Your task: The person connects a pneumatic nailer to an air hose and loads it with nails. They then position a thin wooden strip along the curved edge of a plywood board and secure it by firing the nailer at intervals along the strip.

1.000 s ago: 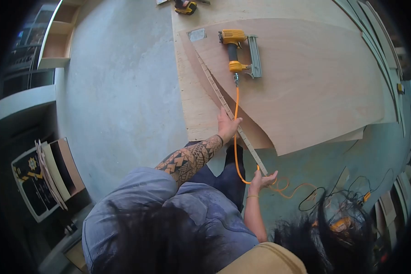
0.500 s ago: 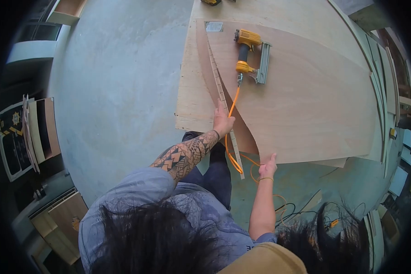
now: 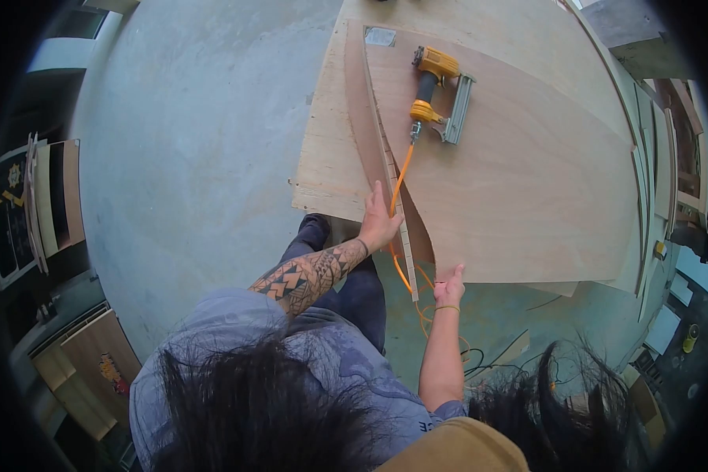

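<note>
My left hand (image 3: 380,224) straddles a long, narrow notched wood strip (image 3: 410,271), fingers on its left side and thumb on its right. The strip runs up along the curved left edge of a thin plywood sheet (image 3: 527,173). At the sheet's near left corner, my right hand (image 3: 449,291) grips the edge, thumb on top and the other fingers mostly hidden below. A yellow and black nail gun (image 3: 429,86) lies on the sheet, its orange hose (image 3: 402,177) crossing the strip near my left hand.
Larger pale plywood (image 3: 326,149) lies beneath the sheet. Long boards (image 3: 645,181) stand at the right. Cables (image 3: 488,363) and a wood offcut (image 3: 515,346) lie on the floor. Shelving and panels (image 3: 71,193) line the left, and a label (image 3: 380,36) sits at the sheet's far corner.
My left hand has shifted slightly down with its index finger straighter. My right hand and the sheet's near corner have moved slightly left. The whole view has shifted a little.
</note>
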### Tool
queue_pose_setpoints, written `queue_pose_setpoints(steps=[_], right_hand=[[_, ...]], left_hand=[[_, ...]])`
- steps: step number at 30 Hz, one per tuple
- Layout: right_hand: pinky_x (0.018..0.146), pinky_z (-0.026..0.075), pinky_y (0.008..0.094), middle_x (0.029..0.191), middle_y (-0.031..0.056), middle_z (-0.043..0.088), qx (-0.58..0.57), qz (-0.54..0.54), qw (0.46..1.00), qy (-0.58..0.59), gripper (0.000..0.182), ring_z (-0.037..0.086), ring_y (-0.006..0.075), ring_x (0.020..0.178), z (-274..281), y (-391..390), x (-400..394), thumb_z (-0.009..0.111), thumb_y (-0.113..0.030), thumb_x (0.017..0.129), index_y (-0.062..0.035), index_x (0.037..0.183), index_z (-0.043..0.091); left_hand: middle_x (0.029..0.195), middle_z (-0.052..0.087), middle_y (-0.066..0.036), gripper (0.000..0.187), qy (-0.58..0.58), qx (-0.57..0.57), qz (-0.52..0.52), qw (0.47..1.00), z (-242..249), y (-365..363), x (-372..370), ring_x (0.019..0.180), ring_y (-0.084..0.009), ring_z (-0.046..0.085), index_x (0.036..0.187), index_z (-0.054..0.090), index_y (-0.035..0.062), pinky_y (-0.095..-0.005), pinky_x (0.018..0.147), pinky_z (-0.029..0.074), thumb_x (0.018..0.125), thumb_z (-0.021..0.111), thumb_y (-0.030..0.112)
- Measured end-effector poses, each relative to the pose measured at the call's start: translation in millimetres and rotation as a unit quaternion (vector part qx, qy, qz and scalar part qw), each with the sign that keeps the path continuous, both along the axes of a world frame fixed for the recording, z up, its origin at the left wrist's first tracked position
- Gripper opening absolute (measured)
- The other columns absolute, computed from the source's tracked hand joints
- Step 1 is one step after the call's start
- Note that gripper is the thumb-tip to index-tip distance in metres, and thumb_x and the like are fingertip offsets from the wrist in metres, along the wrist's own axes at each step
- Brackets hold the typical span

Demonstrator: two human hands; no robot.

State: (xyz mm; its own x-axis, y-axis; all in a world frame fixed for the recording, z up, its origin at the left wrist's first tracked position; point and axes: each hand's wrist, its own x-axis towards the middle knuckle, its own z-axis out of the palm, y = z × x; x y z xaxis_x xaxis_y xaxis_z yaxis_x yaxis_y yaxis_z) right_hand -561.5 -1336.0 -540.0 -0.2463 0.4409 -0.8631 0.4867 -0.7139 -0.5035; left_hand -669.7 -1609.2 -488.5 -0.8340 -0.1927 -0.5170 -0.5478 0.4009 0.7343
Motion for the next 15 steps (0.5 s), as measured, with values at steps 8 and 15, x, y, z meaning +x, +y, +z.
queue_pose_setpoints(steps=[8, 15], right_hand=[[0.097, 0.057, 0.0547, 0.142, 0.0132, 0.064, -0.032, 0.025, 0.999, 0.003, 0.059, 0.066, 0.0331, 0.124, 2.2, 1.5, -1.2, 0.066, -0.042, 0.107, -0.0022, 0.148, 0.052], [0.099, 0.054, 0.0575, 0.145, 0.0109, 0.061, -0.07, 0.026, 0.997, -0.008, 0.058, 0.06, 0.0327, 0.13, -10.0, 17.9, 9.7, 0.068, -0.045, 0.106, -0.009, 0.148, 0.053]], left_hand=[[0.104, 0.062, -0.014, 0.04, -0.043, 0.073, -0.015, 0.996, 3.5, 38.8, 87.7, 0.096, -0.0306, 0.067, 0.124, 0.055, 0.0021, -0.0425, 0.088, 0.056, 0.093, 0.075, 0.019], [0.1, 0.06, -0.015, 0.028, 0.116, 0.008, 0.158, 0.981, 15.7, -6.7, -20.4, 0.092, -0.0291, 0.063, 0.116, 0.06, 0.0023, -0.0418, 0.086, 0.053, 0.096, 0.07, 0.02]])
